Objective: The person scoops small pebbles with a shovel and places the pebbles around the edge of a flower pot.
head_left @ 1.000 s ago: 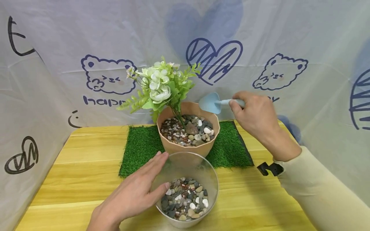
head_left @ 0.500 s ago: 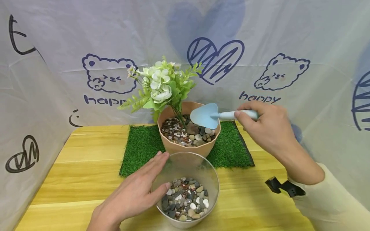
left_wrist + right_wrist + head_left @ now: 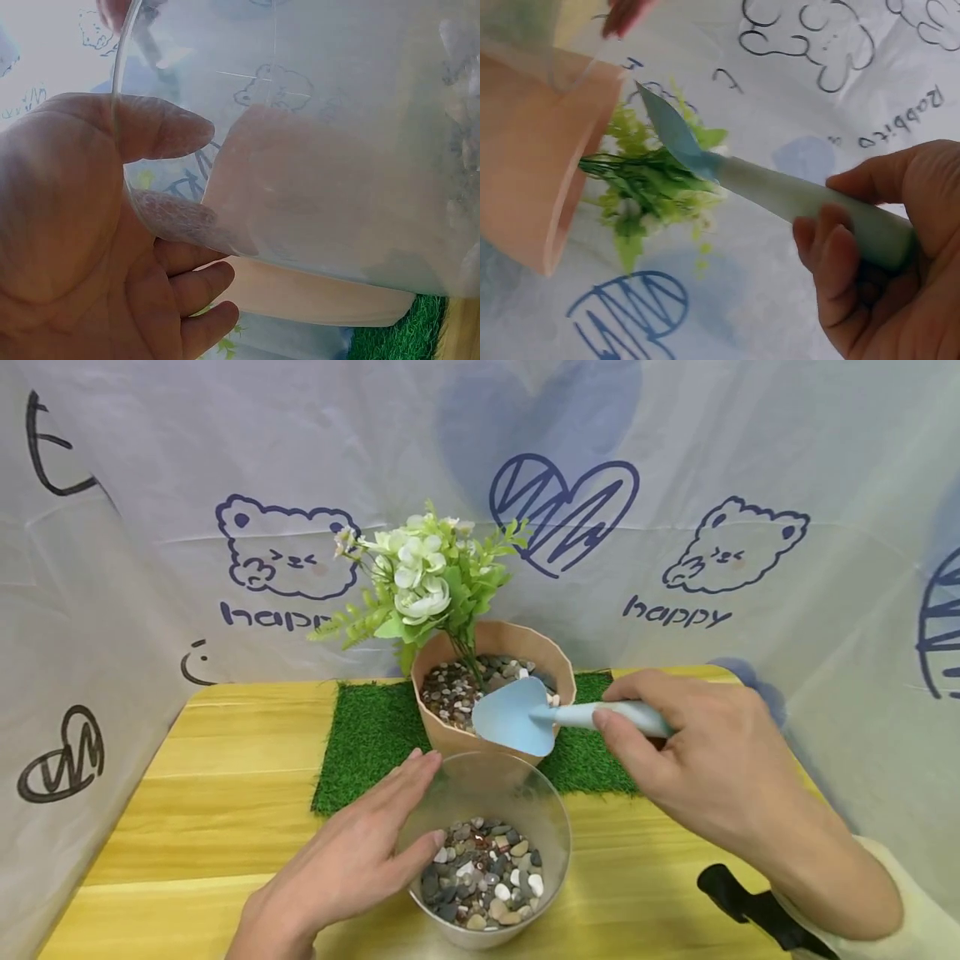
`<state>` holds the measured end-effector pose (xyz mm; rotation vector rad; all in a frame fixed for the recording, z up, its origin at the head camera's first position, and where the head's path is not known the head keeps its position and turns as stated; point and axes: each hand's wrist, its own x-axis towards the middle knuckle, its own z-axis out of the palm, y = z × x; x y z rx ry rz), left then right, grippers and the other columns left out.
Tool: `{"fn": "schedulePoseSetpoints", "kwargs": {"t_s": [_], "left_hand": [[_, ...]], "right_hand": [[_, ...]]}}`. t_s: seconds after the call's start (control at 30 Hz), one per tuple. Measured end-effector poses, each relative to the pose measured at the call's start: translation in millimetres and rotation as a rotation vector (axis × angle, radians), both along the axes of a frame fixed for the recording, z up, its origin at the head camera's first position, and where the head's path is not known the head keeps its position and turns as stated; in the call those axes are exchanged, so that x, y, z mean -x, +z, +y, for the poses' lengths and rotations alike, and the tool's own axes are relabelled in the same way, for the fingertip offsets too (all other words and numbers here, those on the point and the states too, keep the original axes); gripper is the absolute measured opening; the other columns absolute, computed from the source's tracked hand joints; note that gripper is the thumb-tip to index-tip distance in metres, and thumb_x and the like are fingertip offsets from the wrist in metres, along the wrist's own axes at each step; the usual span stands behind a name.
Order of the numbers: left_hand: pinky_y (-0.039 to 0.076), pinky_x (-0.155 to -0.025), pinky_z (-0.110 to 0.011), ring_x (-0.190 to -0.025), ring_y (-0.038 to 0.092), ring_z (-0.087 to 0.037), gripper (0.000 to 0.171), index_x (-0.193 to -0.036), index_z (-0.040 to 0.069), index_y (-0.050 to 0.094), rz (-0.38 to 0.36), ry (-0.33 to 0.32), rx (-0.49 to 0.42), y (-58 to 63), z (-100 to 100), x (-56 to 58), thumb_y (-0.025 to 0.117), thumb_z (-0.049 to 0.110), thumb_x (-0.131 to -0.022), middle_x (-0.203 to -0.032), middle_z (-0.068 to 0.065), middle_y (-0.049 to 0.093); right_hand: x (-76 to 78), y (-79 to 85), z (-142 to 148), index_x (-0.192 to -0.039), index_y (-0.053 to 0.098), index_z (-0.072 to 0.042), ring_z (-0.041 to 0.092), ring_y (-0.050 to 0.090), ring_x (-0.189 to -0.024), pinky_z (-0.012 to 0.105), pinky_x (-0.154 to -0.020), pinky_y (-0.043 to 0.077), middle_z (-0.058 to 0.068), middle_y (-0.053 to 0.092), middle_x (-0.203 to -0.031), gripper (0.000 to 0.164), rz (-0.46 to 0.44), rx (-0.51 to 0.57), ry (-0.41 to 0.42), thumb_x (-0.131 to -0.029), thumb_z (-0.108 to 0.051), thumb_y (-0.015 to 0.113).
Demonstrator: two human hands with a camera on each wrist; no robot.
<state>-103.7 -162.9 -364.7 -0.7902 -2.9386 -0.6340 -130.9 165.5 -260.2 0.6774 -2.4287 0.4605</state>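
My right hand grips the pale handle of a light-blue garden trowel, whose blade hangs over the front rim of a peach plant pot. In the right wrist view the fingers curl round the trowel's handle. White-flowered greenery stands upright in the pot among small stones. At front centre is a clear plastic tub, partly filled with mixed pebbles. My left hand holds the tub's left rim, with thumb and fingers on either side of its wall in the left wrist view.
The pot stands on a green artificial-grass mat, laid across a yellow wood-grain table. White cloth with blue drawings hangs behind the table and along its sides. A black strap is at the right wrist.
My right hand has brought the trowel down and nearer, from above the pot's right rim to over its front edge toward the tub. The left hand and tub have stayed put.
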Motion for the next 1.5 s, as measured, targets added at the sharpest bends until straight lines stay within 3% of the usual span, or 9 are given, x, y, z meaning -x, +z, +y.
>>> {"fn": "schedulePoseSetpoints", "kwargs": {"t_s": [0.07,0.17,0.3,0.43,0.6,0.77,1.27,1.5], "left_hand": [[0.025,-0.120,-0.039,-0.150,0.015,-0.011,0.074,-0.157,0.025,0.012,-0.003,-0.002,-0.001,0.3,0,0.0,0.047,0.053,-0.098,-0.163,0.013,0.011],[0.025,-0.120,-0.039,-0.150,0.015,-0.012,0.074,-0.157,0.023,0.014,-0.004,-0.003,-0.004,1.1,1,0.2,0.048,0.052,-0.098,-0.163,0.011,0.013],[0.025,-0.120,-0.039,-0.150,0.016,-0.013,0.074,-0.157,0.020,0.017,-0.003,0.001,-0.008,2.0,1,0.1,0.049,0.051,-0.098,-0.163,0.010,0.014],[0.026,-0.120,-0.039,-0.150,0.017,-0.013,0.073,-0.157,0.021,0.017,-0.001,0.003,-0.015,1.8,0,0.4,0.047,0.053,-0.098,-0.162,0.011,0.014],[0.026,-0.120,-0.038,-0.150,0.018,-0.014,0.074,-0.157,0.022,0.018,0.008,-0.001,-0.015,1.4,0,0.3,0.048,0.053,-0.098,-0.162,0.011,0.015],[0.027,-0.120,-0.038,-0.150,0.018,-0.014,0.074,-0.157,0.022,0.017,0.021,-0.009,-0.011,1.3,1,0.4,0.049,0.052,-0.098,-0.162,0.010,0.016],[0.022,-0.122,-0.039,-0.150,0.015,-0.014,0.075,-0.157,0.018,0.018,0.043,-0.013,0.004,1.0,2,0.9,0.048,0.053,-0.097,-0.162,0.005,0.018],[0.014,-0.125,-0.040,-0.151,0.014,-0.013,0.075,-0.156,0.014,0.024,0.101,-0.006,0.069,0.7,4,0.8,0.046,0.055,-0.097,-0.161,0.004,0.023]], "right_hand": [[5.1,-17.0,15,-0.098,0.067,-0.046,-0.001,0.042,-0.058,0.020,-0.048,0.031,-0.026,0.050,-0.067,0.014,0.025,0.022,0.023,-0.086,-0.040,0.070],[-0.4,-23.6,14,-0.101,0.065,-0.047,-0.005,0.040,-0.055,0.017,-0.045,0.030,-0.026,0.050,-0.069,0.016,-0.018,-0.019,0.084,-0.087,-0.042,0.069],[-22.4,-6.2,-30,-0.094,0.064,-0.036,-0.001,0.041,-0.053,0.019,-0.045,0.036,-0.021,0.049,-0.068,0.005,-0.244,-0.164,0.117,-0.092,-0.040,0.065],[-21.4,-21.9,-63,-0.083,0.060,-0.025,0.000,0.042,-0.055,0.018,-0.049,0.038,-0.018,0.048,-0.065,0.014,-0.362,-0.268,0.150,-0.091,-0.035,0.067],[-13.5,-50.4,-80,-0.071,0.051,-0.022,0.005,0.044,-0.050,0.022,-0.046,0.039,-0.014,0.044,-0.058,0.028,-0.330,-0.320,0.180,-0.090,-0.035,0.067],[-10.7,-62.5,-87,-0.068,0.050,-0.022,0.006,0.043,-0.047,0.021,-0.044,0.038,-0.013,0.042,-0.056,0.030,-0.296,-0.352,0.169,-0.090,-0.034,0.066],[-7.8,-65.0,-92,-0.064,0.051,-0.021,0.007,0.043,-0.047,0.021,-0.044,0.037,-0.011,0.044,-0.055,0.028,-0.354,-0.339,0.108,-0.088,-0.027,0.066],[-5.5,-65.0,-94,-0.067,0.055,-0.019,0.008,0.047,-0.047,0.022,-0.046,0.041,-0.009,0.049,-0.056,0.026,-0.493,-0.294,0.112,-0.089,-0.029,0.066]]}}
